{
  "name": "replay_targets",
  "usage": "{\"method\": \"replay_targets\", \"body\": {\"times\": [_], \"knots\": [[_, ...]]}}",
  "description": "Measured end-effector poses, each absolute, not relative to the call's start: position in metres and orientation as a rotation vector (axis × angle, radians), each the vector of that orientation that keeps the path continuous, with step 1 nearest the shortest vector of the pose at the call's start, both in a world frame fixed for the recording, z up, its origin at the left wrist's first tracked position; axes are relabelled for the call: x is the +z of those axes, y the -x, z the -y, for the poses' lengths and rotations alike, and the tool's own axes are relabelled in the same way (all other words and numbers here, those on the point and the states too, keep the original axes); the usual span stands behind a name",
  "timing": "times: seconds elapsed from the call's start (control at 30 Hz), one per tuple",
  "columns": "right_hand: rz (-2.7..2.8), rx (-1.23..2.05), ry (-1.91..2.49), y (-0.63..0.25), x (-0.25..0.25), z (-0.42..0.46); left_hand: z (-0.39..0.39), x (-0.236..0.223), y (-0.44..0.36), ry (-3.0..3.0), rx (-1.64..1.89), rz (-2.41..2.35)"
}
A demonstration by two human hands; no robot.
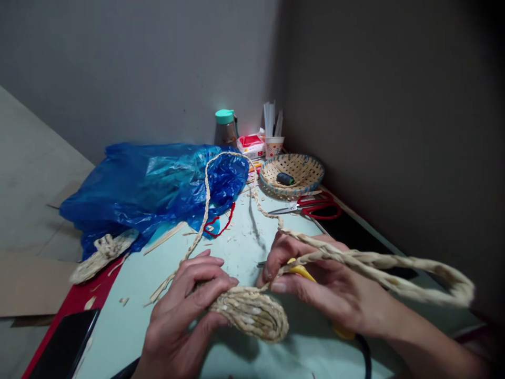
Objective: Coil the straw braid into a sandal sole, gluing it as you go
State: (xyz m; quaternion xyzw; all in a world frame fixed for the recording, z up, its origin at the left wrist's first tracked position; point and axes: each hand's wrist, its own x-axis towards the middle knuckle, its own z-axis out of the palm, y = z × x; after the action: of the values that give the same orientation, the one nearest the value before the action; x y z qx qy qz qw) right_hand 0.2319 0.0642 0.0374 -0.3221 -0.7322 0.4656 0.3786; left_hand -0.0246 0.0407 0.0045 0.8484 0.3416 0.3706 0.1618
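Observation:
My left hand (193,302) is closed around one end of an oval coiled straw sole (256,316), its rows of braid facing up. From the sole's upper edge a braided straw cord (379,260) runs to my right hand (311,279), which pinches it between thumb and fingers. Part of that cord hangs over my right wrist in a long loop. The rest arches away across the table and comes back beside my left hand, ending in loose strands. Under my right hand a yellow-handled tool (302,270) lies partly hidden, its kind unclear.
A blue plastic bag (158,184) covers the table's far left, with a woven straw slipper (104,255) beside it. Red-handled scissors (319,206) lie before a woven basket (307,171) holding a dark thread spool (285,179). A bottle (225,129) and paper cup (274,146) stand behind.

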Motion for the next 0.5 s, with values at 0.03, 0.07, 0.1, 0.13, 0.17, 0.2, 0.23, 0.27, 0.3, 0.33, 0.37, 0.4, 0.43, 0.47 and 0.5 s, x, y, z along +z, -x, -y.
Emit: {"method": "replay_targets", "body": {"times": [0.03, 0.07, 0.1, 0.13, 0.17, 0.2, 0.23, 0.27, 0.3, 0.33, 0.37, 0.4, 0.43, 0.47, 0.5], "knots": [[1.875, 1.183, 0.821, -0.232, 0.0382, -0.0647, -0.0407, 0.0052, 0.0229, -2.411, 1.08, -0.97], [1.883, 1.172, 0.817, -0.232, 0.0388, -0.0652, -0.0407, 0.0061, 0.0212, -2.4, 1.1, -0.967], [1.894, 1.159, 0.815, -0.2321, 0.0392, -0.0656, -0.0406, 0.0069, 0.0197, -2.39, 1.114, -0.965], [1.902, 1.141, 0.812, -0.2321, 0.0394, -0.0657, -0.0404, 0.0075, 0.0187, -2.385, 1.131, -0.961], [1.912, 1.123, 0.811, -0.2321, 0.0394, -0.0655, -0.0401, 0.008, 0.0182, -2.384, 1.138, -0.961], [1.92, 1.109, 0.814, -0.2322, 0.0391, -0.0651, -0.0397, 0.0083, 0.0182, -2.384, 1.133, -0.968], [1.925, 1.099, 0.813, -0.2323, 0.0387, -0.0645, -0.0393, 0.0083, 0.0187, -2.384, 1.128, -0.977], [1.928, 1.093, 0.815, -0.2323, 0.0381, -0.0639, -0.0389, 0.0081, 0.0194, -2.385, 1.117, -0.989], [1.923, 1.088, 0.813, -0.2322, 0.0375, -0.0634, -0.0386, 0.0077, 0.0201, -2.386, 1.105, -0.999], [1.919, 1.083, 0.806, -0.232, 0.0369, -0.0631, -0.0384, 0.0073, 0.0208, -2.391, 1.086, -1.007], [1.916, 1.071, 0.802, -0.2317, 0.0363, -0.0629, -0.0384, 0.0068, 0.0214, -2.398, 1.077, -1.01], [1.914, 1.048, 0.796, -0.2314, 0.0357, -0.0629, -0.0386, 0.0063, 0.0217, -2.405, 1.072, -1.01], [1.915, 1.021, 0.79, -0.231, 0.0351, -0.0629, -0.0389, 0.0059, 0.0218, -2.411, 1.07, -1.008], [1.918, 0.993, 0.788, -0.2307, 0.0346, -0.063, -0.0393, 0.0056, 0.0219, -2.413, 1.08, -1.006], [1.924, 0.965, 0.787, -0.2305, 0.0341, -0.063, -0.0397, 0.0054, 0.022, -2.413, 1.094, -1.002]]}}
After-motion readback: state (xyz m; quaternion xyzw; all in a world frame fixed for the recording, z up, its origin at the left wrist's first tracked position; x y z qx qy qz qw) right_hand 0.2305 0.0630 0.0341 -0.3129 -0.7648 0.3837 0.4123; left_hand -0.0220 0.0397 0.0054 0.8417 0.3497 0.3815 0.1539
